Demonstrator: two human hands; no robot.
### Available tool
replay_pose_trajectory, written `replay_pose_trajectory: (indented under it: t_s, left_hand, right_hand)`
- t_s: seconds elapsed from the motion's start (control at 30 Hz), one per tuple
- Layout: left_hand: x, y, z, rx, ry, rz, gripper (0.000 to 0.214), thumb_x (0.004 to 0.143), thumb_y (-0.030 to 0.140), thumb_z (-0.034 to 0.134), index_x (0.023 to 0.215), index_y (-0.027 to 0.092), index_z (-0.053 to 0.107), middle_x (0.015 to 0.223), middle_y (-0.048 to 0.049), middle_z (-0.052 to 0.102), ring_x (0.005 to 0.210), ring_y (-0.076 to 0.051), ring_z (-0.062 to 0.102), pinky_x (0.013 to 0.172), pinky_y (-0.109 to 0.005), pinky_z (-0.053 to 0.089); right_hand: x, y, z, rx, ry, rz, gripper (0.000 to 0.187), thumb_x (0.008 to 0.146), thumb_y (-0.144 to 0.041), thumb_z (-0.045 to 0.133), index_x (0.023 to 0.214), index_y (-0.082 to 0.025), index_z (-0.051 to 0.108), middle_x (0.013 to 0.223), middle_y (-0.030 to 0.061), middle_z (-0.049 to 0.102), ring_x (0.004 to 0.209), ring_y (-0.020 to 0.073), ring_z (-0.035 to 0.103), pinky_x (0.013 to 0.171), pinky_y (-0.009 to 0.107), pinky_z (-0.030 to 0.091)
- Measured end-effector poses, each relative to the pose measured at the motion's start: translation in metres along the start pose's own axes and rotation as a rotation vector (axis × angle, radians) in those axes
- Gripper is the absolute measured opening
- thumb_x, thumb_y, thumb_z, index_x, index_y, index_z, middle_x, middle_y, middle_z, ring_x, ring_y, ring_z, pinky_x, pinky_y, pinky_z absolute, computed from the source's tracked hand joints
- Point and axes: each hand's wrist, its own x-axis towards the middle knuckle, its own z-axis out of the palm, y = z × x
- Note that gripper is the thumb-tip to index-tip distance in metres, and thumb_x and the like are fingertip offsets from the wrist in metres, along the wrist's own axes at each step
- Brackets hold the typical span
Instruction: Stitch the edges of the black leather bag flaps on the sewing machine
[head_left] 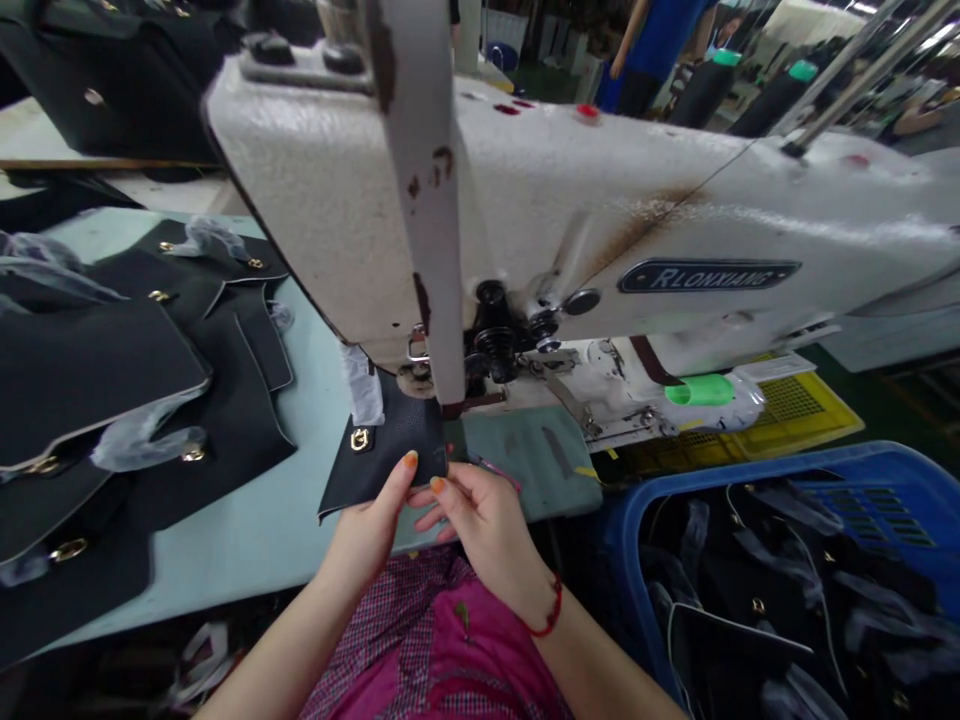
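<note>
A black leather piece (409,430) with a gold clasp (361,440) and a plastic-wrapped strip (365,390) lies under the head of a white sewing machine (315,190). My left hand (375,525) grips its near edge, thumb on top and fingers underneath. At the near right corner of the same piece, my right hand (487,520) pinches the edge between thumb and fingers. Some of its other fingers are spread below the edge. The machine's post hides the needle area.
Several black leather pieces (82,370) with gold fittings cover the left of the pale green table (247,500). A blue basket (637,540) of similar pieces stands at right, near a yellow crate (832,420). Behind the machine, a person in blue (664,45) stands.
</note>
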Motion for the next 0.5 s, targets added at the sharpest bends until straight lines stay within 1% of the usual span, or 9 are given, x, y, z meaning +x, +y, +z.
replay_pose_trajectory:
  t_s: [0.1, 0.17, 0.23, 0.27, 0.3, 0.4, 0.43, 0.47, 0.5]
  left_hand:
    - [-0.004, 0.004, -0.002, 0.162, 0.083, 0.092, 0.047, 0.071, 0.052, 0.072, 0.101, 0.016, 0.071, 0.114, -0.0094, 0.07, 0.115, -0.029, 0.06, 0.108, -0.037, 0.04]
    - [-0.006, 0.007, -0.002, 0.237, 0.12, 0.082, 0.043, 0.07, 0.051, 0.073, 0.097, 0.017, 0.073, 0.111, -0.0085, 0.071, 0.115, -0.03, 0.059, 0.108, -0.038, 0.039]
    - [-0.006, 0.01, -0.001, 0.201, 0.136, 0.05, 0.045, 0.067, 0.052, 0.075, 0.095, 0.017, 0.073, 0.109, -0.0088, 0.072, 0.114, -0.031, 0.06, 0.107, -0.039, 0.041]
    - [-0.005, 0.01, -0.001, 0.143, 0.117, 0.016, 0.048, 0.065, 0.054, 0.076, 0.095, 0.016, 0.073, 0.108, -0.0099, 0.072, 0.113, -0.031, 0.061, 0.105, -0.04, 0.043]
    - [-0.004, 0.01, -0.002, 0.064, 0.068, -0.033, 0.053, 0.062, 0.056, 0.077, 0.095, 0.014, 0.073, 0.107, -0.0115, 0.072, 0.111, -0.032, 0.061, 0.102, -0.041, 0.045]
    - [-0.001, 0.007, -0.005, -0.147, -0.137, -0.225, 0.062, 0.056, 0.06, 0.078, 0.091, 0.01, 0.074, 0.099, -0.0163, 0.073, 0.104, -0.034, 0.064, 0.092, -0.044, 0.052]
    - [0.001, 0.005, -0.007, -0.163, -0.161, -0.263, 0.061, 0.054, 0.06, 0.078, 0.089, 0.01, 0.074, 0.097, -0.0166, 0.073, 0.102, -0.034, 0.065, 0.09, -0.044, 0.053]
    - [0.002, 0.003, -0.009, -0.147, -0.144, -0.273, 0.059, 0.054, 0.058, 0.079, 0.087, 0.01, 0.074, 0.094, -0.016, 0.073, 0.099, -0.033, 0.066, 0.087, -0.043, 0.054]
    - [0.003, 0.0, -0.011, -0.107, -0.089, -0.265, 0.055, 0.053, 0.057, 0.08, 0.083, 0.011, 0.074, 0.089, -0.0148, 0.074, 0.095, -0.033, 0.067, 0.085, -0.042, 0.055]
  right_hand:
    - [0.001, 0.0, 0.002, -0.051, 0.07, -0.005, 0.033, 0.095, -0.045, 0.05, 0.098, -0.018, 0.068, 0.083, 0.0045, 0.072, 0.066, 0.014, 0.069, 0.053, 0.018, 0.051]
    - [0.003, 0.0, 0.005, -0.077, 0.111, -0.017, 0.036, 0.095, -0.046, 0.049, 0.086, -0.016, 0.067, 0.075, 0.004, 0.071, 0.062, 0.0135, 0.068, 0.052, 0.018, 0.05]
    - [0.006, 0.001, 0.007, -0.035, 0.109, -0.017, 0.041, 0.095, -0.049, 0.048, 0.077, -0.015, 0.063, 0.067, 0.0038, 0.069, 0.056, 0.013, 0.067, 0.05, 0.018, 0.049]
    - [0.007, 0.002, 0.007, 0.018, 0.089, -0.007, 0.044, 0.095, -0.051, 0.047, 0.075, -0.015, 0.061, 0.065, 0.0038, 0.069, 0.053, 0.0127, 0.066, 0.049, 0.018, 0.048]
    - [0.008, 0.002, 0.007, 0.088, 0.061, 0.012, 0.045, 0.095, -0.052, 0.046, 0.074, -0.015, 0.06, 0.064, 0.0039, 0.069, 0.051, 0.0123, 0.064, 0.047, 0.018, 0.047]
    - [0.011, 0.005, 0.007, 0.28, -0.012, 0.075, 0.047, 0.094, -0.055, 0.046, 0.078, -0.013, 0.061, 0.062, 0.0043, 0.068, 0.044, 0.0111, 0.061, 0.045, 0.018, 0.046]
    - [0.011, 0.006, 0.006, 0.304, -0.019, 0.082, 0.047, 0.093, -0.055, 0.047, 0.08, -0.013, 0.062, 0.061, 0.0043, 0.068, 0.043, 0.011, 0.06, 0.045, 0.018, 0.046]
    - [0.01, 0.006, 0.005, 0.306, -0.02, 0.081, 0.047, 0.093, -0.055, 0.047, 0.081, -0.013, 0.063, 0.06, 0.0042, 0.068, 0.043, 0.0111, 0.06, 0.045, 0.018, 0.046]
    - [0.01, 0.006, 0.005, 0.288, -0.015, 0.071, 0.046, 0.094, -0.054, 0.047, 0.082, -0.012, 0.063, 0.06, 0.0042, 0.068, 0.043, 0.0112, 0.061, 0.045, 0.018, 0.047]
